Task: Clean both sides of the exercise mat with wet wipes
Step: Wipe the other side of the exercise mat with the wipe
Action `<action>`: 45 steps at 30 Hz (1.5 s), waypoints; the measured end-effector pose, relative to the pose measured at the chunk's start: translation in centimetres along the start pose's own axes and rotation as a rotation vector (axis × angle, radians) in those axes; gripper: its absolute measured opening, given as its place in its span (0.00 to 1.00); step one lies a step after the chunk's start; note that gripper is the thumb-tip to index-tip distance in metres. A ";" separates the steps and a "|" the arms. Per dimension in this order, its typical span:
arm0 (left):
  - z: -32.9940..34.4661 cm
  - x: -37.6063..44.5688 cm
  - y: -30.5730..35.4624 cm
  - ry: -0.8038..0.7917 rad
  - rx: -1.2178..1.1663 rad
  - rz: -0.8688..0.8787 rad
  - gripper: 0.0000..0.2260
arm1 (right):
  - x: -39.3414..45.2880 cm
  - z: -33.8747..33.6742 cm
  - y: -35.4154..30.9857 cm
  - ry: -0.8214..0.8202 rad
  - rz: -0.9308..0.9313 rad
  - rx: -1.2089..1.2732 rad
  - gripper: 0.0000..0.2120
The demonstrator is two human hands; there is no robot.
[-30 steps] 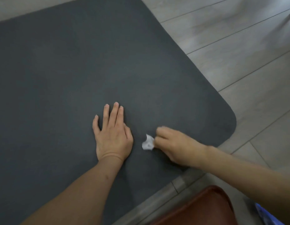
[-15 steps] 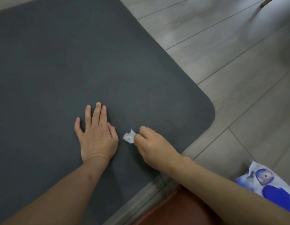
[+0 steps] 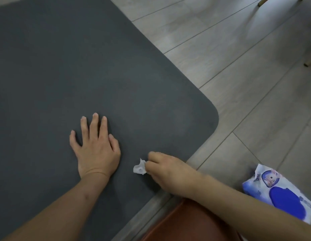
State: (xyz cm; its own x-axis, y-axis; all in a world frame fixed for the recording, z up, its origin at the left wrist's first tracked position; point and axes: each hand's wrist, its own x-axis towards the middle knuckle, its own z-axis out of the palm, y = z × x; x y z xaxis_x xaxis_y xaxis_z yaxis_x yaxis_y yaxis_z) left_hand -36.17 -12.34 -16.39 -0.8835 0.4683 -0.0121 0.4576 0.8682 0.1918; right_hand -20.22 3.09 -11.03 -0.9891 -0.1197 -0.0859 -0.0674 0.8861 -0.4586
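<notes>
A dark grey exercise mat [image 3: 81, 66] lies flat on the floor and fills the left and middle of the head view; its rounded corner is at the right. My left hand [image 3: 96, 146] rests flat on the mat with straight fingers. Just to its right, my right hand [image 3: 166, 170] pinches a small crumpled white wet wipe [image 3: 139, 167] against the mat near its front edge. A blue and white pack of wet wipes [image 3: 280, 193] lies on the floor at the lower right, partly hidden behind my right forearm.
Grey wood-look floor planks [image 3: 238, 66] surround the mat on the right. A reddish-brown thing [image 3: 186, 225] sits at the bottom edge under my right arm. Two light wooden furniture legs [image 3: 307, 63] show at the upper right.
The view has shifted right, bringing the pack of wet wipes into sight. My right hand with the wipe has drawn slightly away from my left hand, toward the mat's front edge.
</notes>
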 end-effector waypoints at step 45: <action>0.1 0.2 -0.2 -0.002 -0.018 0.215 0.28 | -5.3 -4.4 13.8 0.295 0.799 -0.146 0.06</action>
State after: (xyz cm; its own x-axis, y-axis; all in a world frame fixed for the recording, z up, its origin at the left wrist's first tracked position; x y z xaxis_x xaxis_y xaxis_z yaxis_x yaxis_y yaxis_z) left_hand -36.41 -12.38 -16.52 -0.7658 0.6425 0.0290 0.6333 0.7454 0.2081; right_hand -16.51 17.95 -13.04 -0.7395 0.6669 -0.0914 0.6665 0.7064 -0.2383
